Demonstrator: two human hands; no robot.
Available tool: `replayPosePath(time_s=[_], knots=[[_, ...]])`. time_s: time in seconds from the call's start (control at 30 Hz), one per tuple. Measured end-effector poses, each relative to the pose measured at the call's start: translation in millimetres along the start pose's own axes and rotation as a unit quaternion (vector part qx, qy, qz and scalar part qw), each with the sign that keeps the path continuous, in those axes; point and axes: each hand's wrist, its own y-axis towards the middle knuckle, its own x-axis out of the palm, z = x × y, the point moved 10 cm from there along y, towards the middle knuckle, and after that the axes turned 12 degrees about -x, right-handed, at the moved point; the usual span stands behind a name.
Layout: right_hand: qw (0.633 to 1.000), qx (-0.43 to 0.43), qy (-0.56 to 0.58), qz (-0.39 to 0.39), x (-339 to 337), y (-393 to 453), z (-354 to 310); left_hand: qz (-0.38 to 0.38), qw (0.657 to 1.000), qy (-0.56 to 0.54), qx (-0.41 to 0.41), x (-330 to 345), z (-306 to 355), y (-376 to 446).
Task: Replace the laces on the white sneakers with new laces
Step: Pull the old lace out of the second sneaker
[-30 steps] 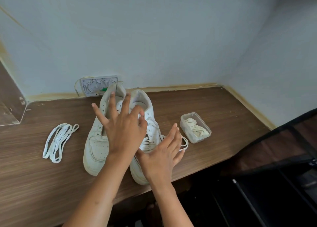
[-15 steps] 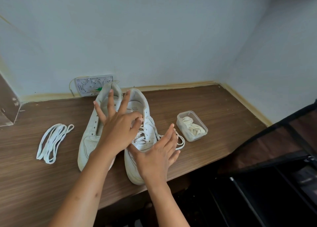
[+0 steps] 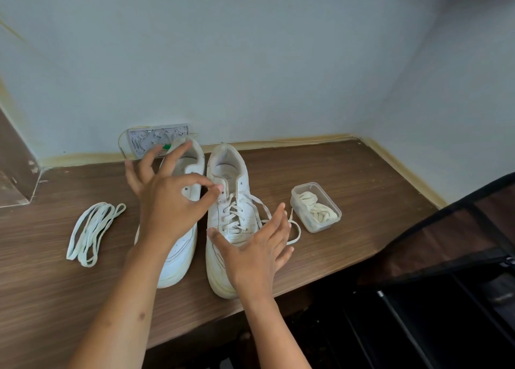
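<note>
My left hand [image 3: 170, 210] pinches at the laced sneaker's [image 3: 231, 218] top lace while my right hand [image 3: 256, 249], fingers spread, hovers to steady it.

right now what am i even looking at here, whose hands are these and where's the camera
There is no machine here. A person wears a camera on the head, looking down at their own two bare hands over a brown wooden table. On it stand two white sneakers: the left sneaker has bare eyelets, the right sneaker is laced. A loose bundle of white laces lies to the left; a clear plastic tub of cream laces sits to the right. The left hand pinches at the right sneaker's top eyelets. The right hand is open beside that shoe, with no grip on anything.
</note>
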Motion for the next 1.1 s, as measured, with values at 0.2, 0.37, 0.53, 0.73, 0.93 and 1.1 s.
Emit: replayPosePath(time_s=[0.2, 0.37, 0.53, 0.73, 0.93, 1.1], knots=[[1.0, -0.001, -0.012, 0.009, 0.2, 0.6, -1.4, 0.013, 0.994, 0.08, 0.079, 6.0, 27.2, -11.9], [1.0, 0.001, -0.023, 0.007, 1.1, 0.1, -0.9, 0.01, 0.988, 0.124, 0.093, 15.5, 36.9, -18.7], [1.0, 0.002, -0.027, 0.009, 0.7, 0.2, -0.6, -0.015, 0.991, 0.101, 0.087, 22.8, 30.4, -16.0], [1.0, 0.003, -0.027, 0.006, 1.6, -0.1, 0.3, -0.068, 0.995, -0.014, 0.075, -0.8, -7.4, 3.0], [0.999, 0.003, -0.031, 0.004, 1.3, 0.6, -0.4, -0.114, 0.993, -0.011, 0.019, -14.3, -36.7, 5.1], [0.999, 0.005, -0.031, 0.007, 2.1, 0.3, -2.0, -0.032, 0.999, -0.012, 0.039, -20.5, -8.2, 5.2]])
